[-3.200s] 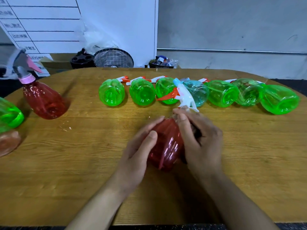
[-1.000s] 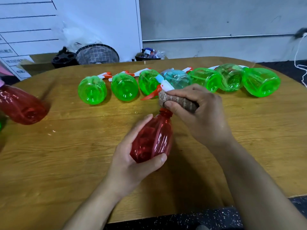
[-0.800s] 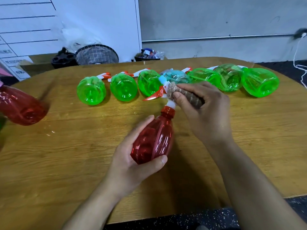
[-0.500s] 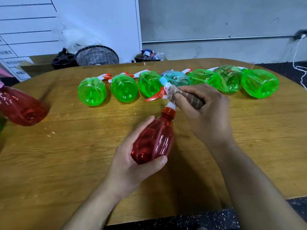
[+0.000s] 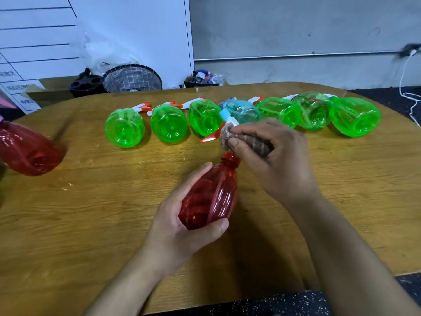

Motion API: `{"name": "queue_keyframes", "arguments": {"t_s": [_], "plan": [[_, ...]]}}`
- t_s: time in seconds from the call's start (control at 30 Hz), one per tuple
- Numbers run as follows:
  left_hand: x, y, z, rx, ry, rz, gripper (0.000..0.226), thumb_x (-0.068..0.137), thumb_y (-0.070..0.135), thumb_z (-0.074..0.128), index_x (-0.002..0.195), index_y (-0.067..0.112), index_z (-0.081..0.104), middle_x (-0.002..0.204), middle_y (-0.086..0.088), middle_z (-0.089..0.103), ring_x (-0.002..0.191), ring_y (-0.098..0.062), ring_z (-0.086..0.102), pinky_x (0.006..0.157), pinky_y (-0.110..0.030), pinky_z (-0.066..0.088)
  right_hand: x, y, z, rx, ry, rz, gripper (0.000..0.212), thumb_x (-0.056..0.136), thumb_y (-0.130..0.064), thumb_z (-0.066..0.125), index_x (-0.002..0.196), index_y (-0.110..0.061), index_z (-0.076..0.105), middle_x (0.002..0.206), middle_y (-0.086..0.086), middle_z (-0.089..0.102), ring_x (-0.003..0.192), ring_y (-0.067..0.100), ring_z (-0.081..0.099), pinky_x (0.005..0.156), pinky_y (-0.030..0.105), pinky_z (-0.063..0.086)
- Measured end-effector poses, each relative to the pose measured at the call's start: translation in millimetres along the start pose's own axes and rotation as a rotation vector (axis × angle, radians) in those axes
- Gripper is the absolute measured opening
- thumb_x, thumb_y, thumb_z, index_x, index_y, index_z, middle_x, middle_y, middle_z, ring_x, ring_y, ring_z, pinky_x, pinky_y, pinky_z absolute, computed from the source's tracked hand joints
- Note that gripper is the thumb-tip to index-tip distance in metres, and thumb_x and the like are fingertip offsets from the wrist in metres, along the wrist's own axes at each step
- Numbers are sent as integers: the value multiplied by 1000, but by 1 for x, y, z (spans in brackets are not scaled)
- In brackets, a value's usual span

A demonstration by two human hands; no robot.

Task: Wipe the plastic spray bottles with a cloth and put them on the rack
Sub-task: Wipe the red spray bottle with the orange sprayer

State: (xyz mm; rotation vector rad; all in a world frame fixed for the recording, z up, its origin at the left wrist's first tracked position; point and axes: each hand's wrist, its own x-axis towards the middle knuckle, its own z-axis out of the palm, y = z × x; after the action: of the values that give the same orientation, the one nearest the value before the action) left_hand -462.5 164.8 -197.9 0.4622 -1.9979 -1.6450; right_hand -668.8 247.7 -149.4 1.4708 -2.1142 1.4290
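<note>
The red spray bottle (image 5: 210,197) lies tilted above the counter (image 5: 91,224), long axis running from its base in the left hand (image 5: 182,226) grip up to the spray head. The right hand (image 5: 271,156) pinches the brown cloth (image 5: 246,141) around that head, just beyond the bottle's neck; the rack is not identifiable.

Red spray bottle (image 5: 210,197) gripped by left hand (image 5: 182,233); right hand (image 5: 273,160) pressing brown cloth (image 5: 246,140) around its nozzle; wooden table (image 5: 91,224).
</note>
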Motion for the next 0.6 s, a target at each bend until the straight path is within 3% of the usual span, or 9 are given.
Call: {"name": "queue_keyframes", "arguments": {"t_s": [0.07,0.13,0.23,0.4,0.6], "plan": [[-1,-1,0,62,-6,11,89,72,15,90,151,33,54,145,25,60,134,-1,59,101,-18,53,0,-1,1,-11,92,43,23,97,-34,73,117,-23,78,107,-6,75,96,2,68,82,17,53],[-2,-2,-1,119,-15,22,90,72,29,93,152,41,53,149,23,57,140,-5,55,108,-27,53,0,0,1,-58,182,91,23,99,-36,71,117,-25,77,107,-7,75,96,3,68,82,21,55],[-3,-2,-1,144,-23,13,89,71,41,89,151,49,51,153,21,54,143,-10,53,112,-42,51,0,-4,1,-56,154,68,22,98,-36,71,116,-24,78,107,-7,75,95,3,68,81,27,57],[-2,-3,0,151,35,11,86,69,44,88,147,44,52,146,26,59,139,0,54,109,-22,49,-10,-25,19,-8,9,-62,19,94,-35,76,110,-26,80,101,-8,72,89,6,69,74,35,58],[-2,0,-1,183,-19,17,88,75,40,87,154,39,50,156,23,52,148,-3,46,119,-44,44,-5,-16,11,-40,221,63,18,97,-34,74,109,-23,81,99,-9,74,88,3,69,75,32,57]]}}
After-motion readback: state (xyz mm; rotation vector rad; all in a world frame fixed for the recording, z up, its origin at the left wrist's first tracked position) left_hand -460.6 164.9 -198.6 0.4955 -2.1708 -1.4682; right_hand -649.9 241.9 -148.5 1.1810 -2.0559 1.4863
